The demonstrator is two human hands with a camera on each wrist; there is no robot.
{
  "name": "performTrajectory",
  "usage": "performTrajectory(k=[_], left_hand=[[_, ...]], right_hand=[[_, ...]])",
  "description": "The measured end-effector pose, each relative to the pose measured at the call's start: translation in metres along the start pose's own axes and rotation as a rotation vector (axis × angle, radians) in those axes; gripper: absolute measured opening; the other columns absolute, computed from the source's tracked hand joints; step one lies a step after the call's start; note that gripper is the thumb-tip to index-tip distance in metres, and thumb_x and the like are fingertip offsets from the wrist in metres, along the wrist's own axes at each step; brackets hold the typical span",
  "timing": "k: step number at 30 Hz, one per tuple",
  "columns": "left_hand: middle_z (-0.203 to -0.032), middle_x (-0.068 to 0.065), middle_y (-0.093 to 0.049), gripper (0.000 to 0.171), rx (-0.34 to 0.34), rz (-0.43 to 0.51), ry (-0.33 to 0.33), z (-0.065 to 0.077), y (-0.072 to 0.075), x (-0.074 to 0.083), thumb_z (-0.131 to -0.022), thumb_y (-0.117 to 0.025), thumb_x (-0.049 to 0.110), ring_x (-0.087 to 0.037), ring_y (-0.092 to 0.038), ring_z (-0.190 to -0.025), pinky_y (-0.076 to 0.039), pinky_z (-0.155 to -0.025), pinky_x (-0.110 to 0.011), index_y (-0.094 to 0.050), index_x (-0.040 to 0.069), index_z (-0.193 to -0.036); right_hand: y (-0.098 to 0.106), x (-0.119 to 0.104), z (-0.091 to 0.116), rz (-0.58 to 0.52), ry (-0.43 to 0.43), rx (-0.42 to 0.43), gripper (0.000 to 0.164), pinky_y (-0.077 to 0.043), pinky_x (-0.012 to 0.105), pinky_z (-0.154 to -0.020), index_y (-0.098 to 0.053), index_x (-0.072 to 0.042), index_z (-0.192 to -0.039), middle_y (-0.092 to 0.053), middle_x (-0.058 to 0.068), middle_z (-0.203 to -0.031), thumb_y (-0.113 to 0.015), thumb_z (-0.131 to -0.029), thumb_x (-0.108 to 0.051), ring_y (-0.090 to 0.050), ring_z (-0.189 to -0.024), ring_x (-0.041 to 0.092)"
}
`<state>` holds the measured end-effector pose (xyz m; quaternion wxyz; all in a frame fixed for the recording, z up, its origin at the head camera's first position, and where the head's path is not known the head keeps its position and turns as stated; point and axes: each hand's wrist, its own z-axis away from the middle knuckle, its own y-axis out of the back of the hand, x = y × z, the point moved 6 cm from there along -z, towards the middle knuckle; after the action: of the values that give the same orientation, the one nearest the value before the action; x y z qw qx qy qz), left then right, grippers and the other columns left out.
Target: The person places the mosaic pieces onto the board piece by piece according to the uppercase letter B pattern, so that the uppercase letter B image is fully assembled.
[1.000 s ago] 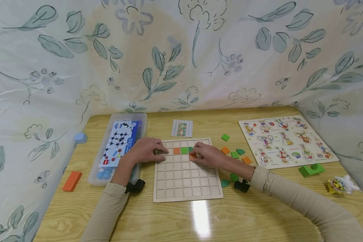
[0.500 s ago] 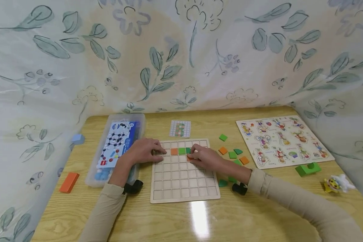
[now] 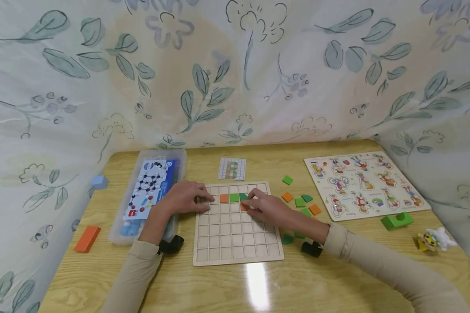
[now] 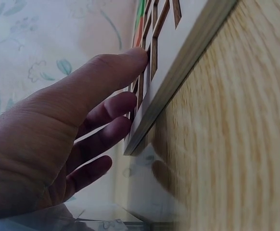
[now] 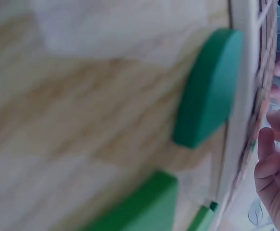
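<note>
A wooden grid board (image 3: 236, 240) lies on the table in front of me. In one of its upper rows sit an orange square tile (image 3: 224, 198), a green square tile (image 3: 234, 198) and a dark green rounded tile (image 3: 243, 197). Just below the rounded one, my right hand (image 3: 272, 209) pinches another orange tile (image 3: 244, 208) at its cell, its fingers hiding part of it. My left hand (image 3: 186, 198) rests at the board's upper left edge with relaxed fingers; in the left wrist view its thumb (image 4: 125, 65) lies on the board's rim.
Loose green and orange tiles (image 3: 300, 202) lie right of the board, some under the right forearm. A pattern card (image 3: 232, 168) lies behind it. A plastic box (image 3: 117, 237) stands left, a picture puzzle (image 3: 317, 174) right. Blocks (image 3: 87, 239) and a small toy (image 3: 428, 241) lie farther out.
The head view has shifted slightly. The right fingers stay at the orange tile, with slight movement over its cell. The left hand keeps its place on the board's edge.
</note>
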<state>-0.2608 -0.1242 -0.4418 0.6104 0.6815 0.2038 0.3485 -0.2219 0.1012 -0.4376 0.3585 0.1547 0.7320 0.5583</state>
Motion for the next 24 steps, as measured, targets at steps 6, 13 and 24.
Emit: performTrajectory(k=[6, 13, 24], left_hand=[[-0.092, 0.014, -0.063, 0.028, -0.014, -0.006, 0.000, -0.001, -0.002, 0.001, -0.085, -0.068, 0.049, -0.001, -0.045, -0.070, -0.036, -0.066, -0.021, -0.074, 0.037, -0.109], [-0.095, 0.014, -0.066, 0.027, -0.021, 0.004, -0.001, -0.002, 0.003, 0.001, -0.085, -0.069, 0.049, -0.001, -0.050, -0.073, -0.040, -0.069, -0.023, -0.074, 0.037, -0.108], [-0.098, 0.016, -0.066, 0.027, -0.030, 0.011, 0.013, -0.001, 0.003, 0.003, -0.085, -0.068, 0.051, -0.001, -0.055, -0.080, -0.041, -0.078, -0.031, -0.074, 0.038, -0.108]], right_hand=[[0.024, 0.019, 0.016, -0.004, -0.074, 0.049, 0.029, -0.039, 0.016, -0.055, -0.070, -0.009, -0.119, -0.058, 0.007, -0.111, -0.067, -0.091, -0.017, -0.047, -0.064, 0.000], [0.050, 0.079, 0.037, -0.019, -0.226, 0.079, 0.034, -0.042, 0.022, -0.058, -0.065, -0.004, -0.123, -0.059, 0.012, -0.110, -0.066, -0.092, -0.017, -0.051, -0.066, 0.006], [0.054, 0.136, 0.053, -0.158, -0.366, 0.032, 0.046, -0.051, 0.032, -0.066, -0.055, 0.000, -0.133, -0.057, 0.022, -0.111, -0.066, -0.093, -0.019, -0.065, -0.080, 0.022]])
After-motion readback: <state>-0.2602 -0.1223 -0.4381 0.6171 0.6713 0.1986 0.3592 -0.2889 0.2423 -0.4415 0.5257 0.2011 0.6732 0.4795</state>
